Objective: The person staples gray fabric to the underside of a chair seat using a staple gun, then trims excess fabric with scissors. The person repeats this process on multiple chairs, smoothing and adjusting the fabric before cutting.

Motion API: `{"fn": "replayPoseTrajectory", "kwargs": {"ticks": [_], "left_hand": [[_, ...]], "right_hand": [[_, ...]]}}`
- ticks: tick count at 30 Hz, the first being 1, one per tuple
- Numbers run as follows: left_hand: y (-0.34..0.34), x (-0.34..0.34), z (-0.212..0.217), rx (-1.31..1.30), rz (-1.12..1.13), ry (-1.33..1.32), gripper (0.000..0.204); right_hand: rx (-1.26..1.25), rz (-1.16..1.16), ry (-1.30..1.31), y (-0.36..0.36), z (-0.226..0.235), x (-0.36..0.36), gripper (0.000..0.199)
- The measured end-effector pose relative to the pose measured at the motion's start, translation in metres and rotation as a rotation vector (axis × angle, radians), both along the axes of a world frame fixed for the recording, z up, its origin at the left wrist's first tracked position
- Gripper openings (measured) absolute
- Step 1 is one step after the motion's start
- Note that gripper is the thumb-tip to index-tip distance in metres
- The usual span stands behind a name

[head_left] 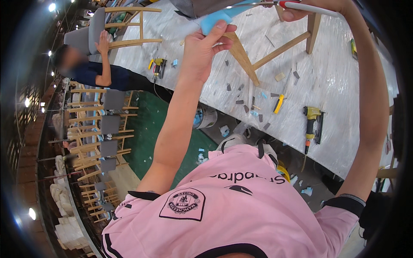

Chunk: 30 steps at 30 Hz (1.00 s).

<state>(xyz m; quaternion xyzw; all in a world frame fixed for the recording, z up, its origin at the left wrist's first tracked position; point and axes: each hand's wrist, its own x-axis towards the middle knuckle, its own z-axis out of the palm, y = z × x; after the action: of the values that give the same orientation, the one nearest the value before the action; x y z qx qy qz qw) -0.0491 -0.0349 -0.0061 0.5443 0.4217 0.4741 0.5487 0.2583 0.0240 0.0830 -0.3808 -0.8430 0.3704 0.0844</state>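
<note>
While a co-worker [88,71] at far left has a hand [102,42] on a grey chair [95,31], a staple gun [159,68] lies on the film-covered bench [335,81] just to the right. Next along, the near person's left hand [200,49] is raised over the bench; grip is a narrow pinch, thumb against fingers, on a light-blue sheet [216,20] at top centre. Looks like thin foam: light, soft, floppy, probably easy to tear. I'd pinch it near the edge, fingertips off the blades. Wooden chair leg [243,58] stands just behind the hand. Right of that on the bench: yellow utility knife [278,103], then a second staple gun [310,124]. Right hand [330,4], top right, grip closed round the handle of scissors [312,7], blades at the sheet; can't tell if they're cutting. Scissors should feel stiff, heavier than the sheet; hold by the handles only.
</note>
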Motion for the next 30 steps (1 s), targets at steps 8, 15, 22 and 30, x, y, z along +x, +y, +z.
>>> {"fn": "replayPoseTrajectory", "kwargs": {"ticks": [8,15,22,30], "left_hand": [[0.013,-0.014,-0.01,-0.163,-0.243,-0.236,0.028],[0.017,-0.03,-0.006,-0.363,-0.463,-0.624,0.026],[0.01,-0.024,0.003,-0.417,-0.436,-0.644,0.025],[0.005,-0.022,-0.004,-0.173,-0.2,-0.237,0.029]], "right_hand": [[-0.085,0.051,-0.099,0.011,0.013,0.008,0.066],[-0.146,-0.028,-0.174,-0.007,0.033,-0.003,0.06],[-0.167,0.01,-0.087,0.005,0.018,-0.001,0.058],[-0.223,0.039,-0.143,0.0,0.036,-0.007,0.061]]}}
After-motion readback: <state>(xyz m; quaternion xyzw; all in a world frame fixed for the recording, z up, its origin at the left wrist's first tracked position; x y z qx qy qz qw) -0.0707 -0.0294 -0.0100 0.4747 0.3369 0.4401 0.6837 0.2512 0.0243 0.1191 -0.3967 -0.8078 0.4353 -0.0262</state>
